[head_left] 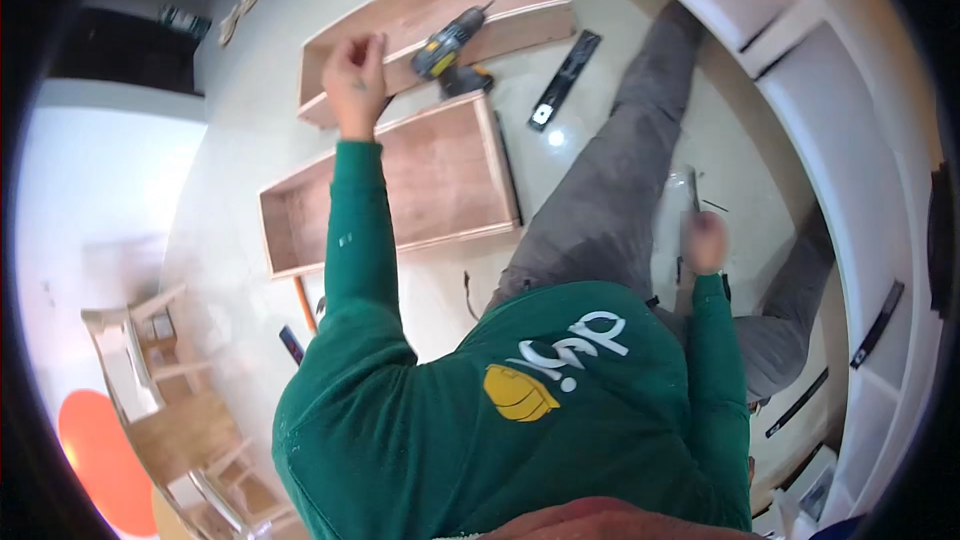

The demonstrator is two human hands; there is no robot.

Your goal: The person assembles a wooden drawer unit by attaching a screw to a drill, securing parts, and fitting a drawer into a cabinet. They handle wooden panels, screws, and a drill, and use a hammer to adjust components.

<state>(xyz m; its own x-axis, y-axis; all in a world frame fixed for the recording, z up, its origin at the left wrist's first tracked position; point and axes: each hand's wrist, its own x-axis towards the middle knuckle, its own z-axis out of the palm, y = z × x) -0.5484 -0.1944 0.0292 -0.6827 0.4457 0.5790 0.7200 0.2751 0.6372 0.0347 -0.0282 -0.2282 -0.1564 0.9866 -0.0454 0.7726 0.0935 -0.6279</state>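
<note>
My left hand (355,80) is raised over the near edge of the far wooden drawer box (535,28). Its fingers are curled into a pinch, and anything between them is too small to make out. A yellow-and-black cordless drill (448,46) lies to its right, against that box's edge. Below the hand stands a second open wooden drawer box (400,190). My right hand (708,242) is low by the floor between my legs, beside a clear plastic bag (676,190). Blur hides its fingers, so I cannot tell what it holds.
A black drawer slide (565,80) lies right of the drill; another slide (797,403) is at lower right. A white cabinet frame (840,110) curves along the right. Left of me are an orange handle (305,303), a dark phone-like object (290,343) and wooden furniture (185,430).
</note>
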